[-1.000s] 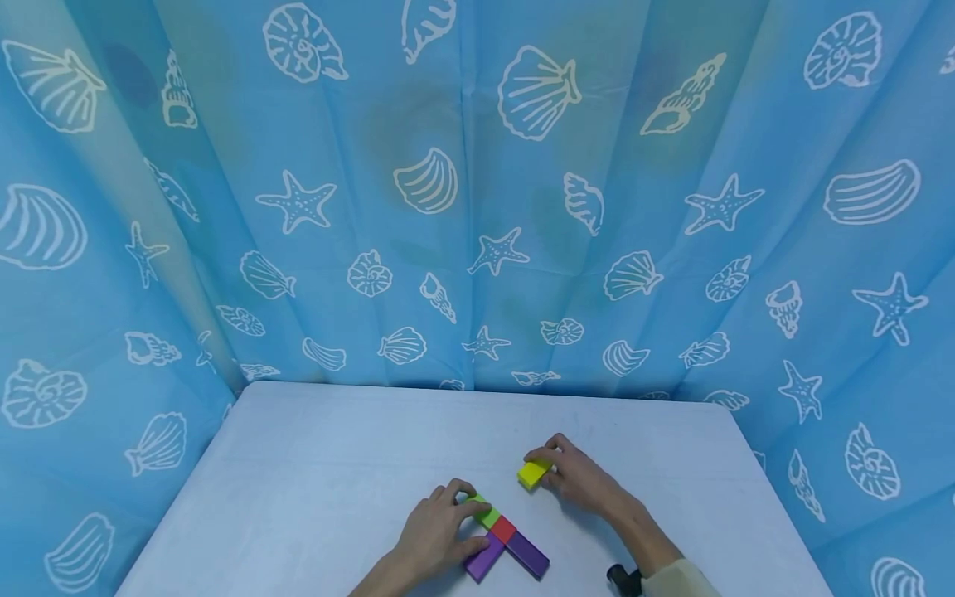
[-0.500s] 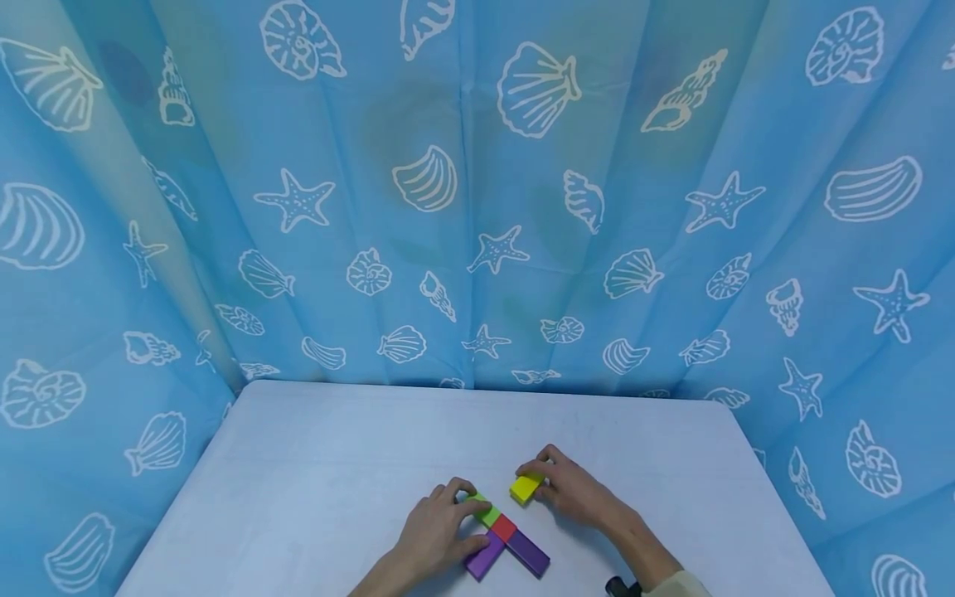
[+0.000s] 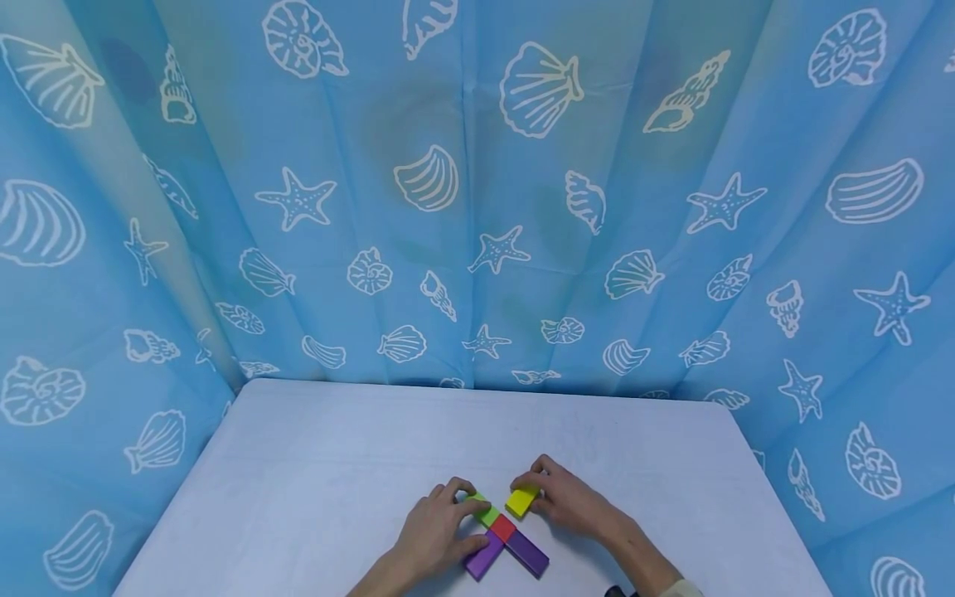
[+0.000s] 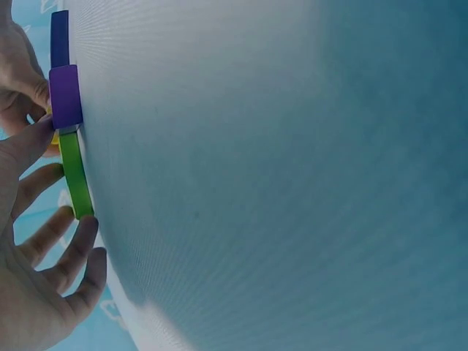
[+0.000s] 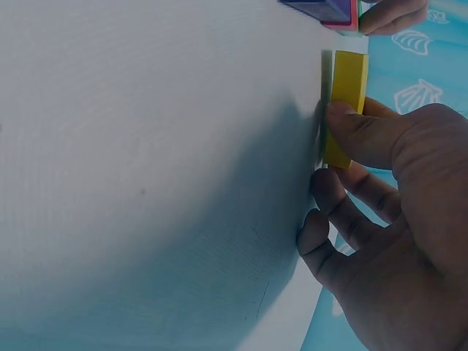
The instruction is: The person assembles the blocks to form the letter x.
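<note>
On the white table, a green block [image 3: 488, 517], a red block [image 3: 503, 528], a purple block [image 3: 483, 561] and a darker purple block [image 3: 528, 554] lie against one another, with the red one at the junction. My left hand [image 3: 436, 531] steadies them, its thumb on the purple block [image 4: 66, 96] and curved fingers at the green block [image 4: 75, 175]. To the right, my right hand [image 3: 578, 502] pinches a yellow block [image 3: 520, 502] between thumb and fingers. The yellow block [image 5: 346, 110] is close to the red one but apart, with a thin shadow beside it.
The white table [image 3: 358, 439] reaches back to a blue curtain [image 3: 477, 207] printed with shells and starfish, which also hangs along both sides. A black object [image 3: 616, 591] sits by the right sleeve [image 3: 681, 589] at the bottom edge.
My right hand has brought the yellow block nearer and to the left, toward the joined blocks. My left hand and the blocks under it have stayed in place.
</note>
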Tool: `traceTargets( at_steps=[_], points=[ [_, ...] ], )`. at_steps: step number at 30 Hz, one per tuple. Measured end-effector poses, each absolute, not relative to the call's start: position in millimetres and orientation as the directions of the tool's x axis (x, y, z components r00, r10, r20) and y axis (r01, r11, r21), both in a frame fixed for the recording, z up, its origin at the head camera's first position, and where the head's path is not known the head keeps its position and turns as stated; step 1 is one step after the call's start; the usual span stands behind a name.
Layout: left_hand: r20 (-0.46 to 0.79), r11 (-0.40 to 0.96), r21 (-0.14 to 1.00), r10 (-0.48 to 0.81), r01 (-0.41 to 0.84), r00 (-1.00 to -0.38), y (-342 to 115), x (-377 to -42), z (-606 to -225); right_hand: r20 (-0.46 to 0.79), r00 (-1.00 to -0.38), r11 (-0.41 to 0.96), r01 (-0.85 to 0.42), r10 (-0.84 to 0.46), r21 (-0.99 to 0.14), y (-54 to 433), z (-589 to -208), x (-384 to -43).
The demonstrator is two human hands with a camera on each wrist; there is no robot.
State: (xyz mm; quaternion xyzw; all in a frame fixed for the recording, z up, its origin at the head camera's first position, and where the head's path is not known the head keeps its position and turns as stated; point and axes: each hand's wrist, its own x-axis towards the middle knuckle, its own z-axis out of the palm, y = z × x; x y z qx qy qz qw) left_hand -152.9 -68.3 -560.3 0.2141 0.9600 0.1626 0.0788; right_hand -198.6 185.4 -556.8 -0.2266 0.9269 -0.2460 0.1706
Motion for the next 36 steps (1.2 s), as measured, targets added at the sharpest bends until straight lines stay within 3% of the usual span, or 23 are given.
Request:
traceTargets(
  at_steps=[36],
  points=[
    [-0.088,0.858,0.349,0.430,0.377,-0.899,-66.9,-154.0,-559.9,-0.211,-0.829,0.794,-0.373,-0.518,-0.481,179.9,-556.9,-190.4]
  ],
)
